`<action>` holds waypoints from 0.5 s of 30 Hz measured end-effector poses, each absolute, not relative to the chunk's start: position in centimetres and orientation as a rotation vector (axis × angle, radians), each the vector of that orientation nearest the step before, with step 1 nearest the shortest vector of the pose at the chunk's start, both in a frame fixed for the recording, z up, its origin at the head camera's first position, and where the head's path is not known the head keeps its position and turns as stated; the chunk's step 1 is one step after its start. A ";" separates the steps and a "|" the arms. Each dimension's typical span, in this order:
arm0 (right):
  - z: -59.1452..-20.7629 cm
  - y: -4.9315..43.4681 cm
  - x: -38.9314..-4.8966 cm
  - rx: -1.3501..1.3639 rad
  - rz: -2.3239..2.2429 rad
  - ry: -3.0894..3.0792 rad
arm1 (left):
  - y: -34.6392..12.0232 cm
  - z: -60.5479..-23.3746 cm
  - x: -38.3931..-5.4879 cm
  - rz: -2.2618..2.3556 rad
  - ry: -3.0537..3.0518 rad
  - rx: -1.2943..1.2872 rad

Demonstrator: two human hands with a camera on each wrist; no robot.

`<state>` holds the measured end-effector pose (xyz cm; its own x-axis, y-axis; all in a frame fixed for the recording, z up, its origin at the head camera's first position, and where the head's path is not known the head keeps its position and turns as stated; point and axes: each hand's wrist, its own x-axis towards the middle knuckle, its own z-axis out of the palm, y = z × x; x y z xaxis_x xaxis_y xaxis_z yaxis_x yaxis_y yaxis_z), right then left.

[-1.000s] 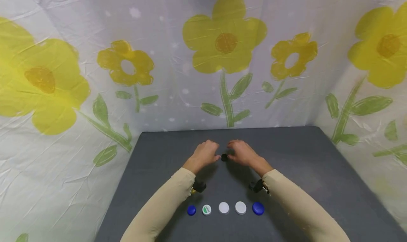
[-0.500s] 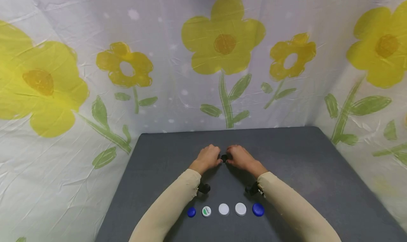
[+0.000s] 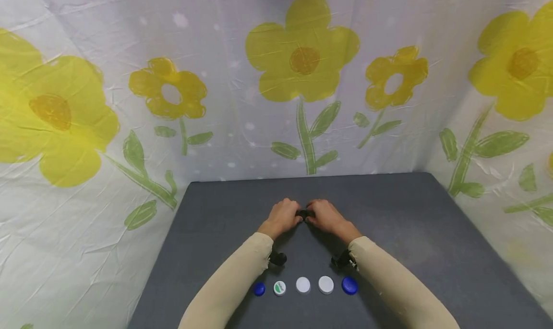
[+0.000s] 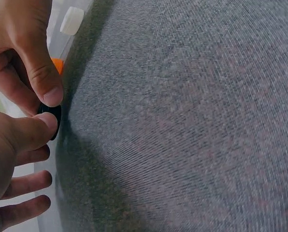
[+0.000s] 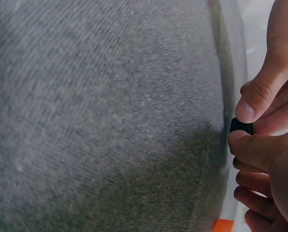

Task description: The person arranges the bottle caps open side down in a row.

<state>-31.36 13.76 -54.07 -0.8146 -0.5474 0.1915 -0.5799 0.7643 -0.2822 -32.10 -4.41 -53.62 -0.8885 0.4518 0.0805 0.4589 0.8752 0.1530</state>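
A small black bottle cap is between my two hands, toward the far middle of the dark grey table. My left hand pinches its left side with the thumb. My right hand pinches it from the right. Seen close in the left wrist view, both thumbs lie over the black round edge of the cap, almost meeting. In the right wrist view, the cap shows as a short dark strip between the fingertips, while its other side is hidden behind the fingers.
Along the near side of the table stands a row of caps: a small blue cap, a white-and-green cap, a white cap, another white cap and a larger blue cap. Behind hangs a flowered curtain.
Both hands have come down and closed in on the black cap from either side, and their fingers now grip it. The row of caps has stayed in place.
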 end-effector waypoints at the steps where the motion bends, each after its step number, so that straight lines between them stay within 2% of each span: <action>1: -54.0 13.8 -31.3 0.919 0.506 -2.842 | -4.5 -53.5 -32.1 -0.269 -2.995 -0.732; 15: -51.0 13.5 -29.8 0.902 0.583 -2.806 | -5.4 -49.9 -30.3 -0.269 -2.938 -0.756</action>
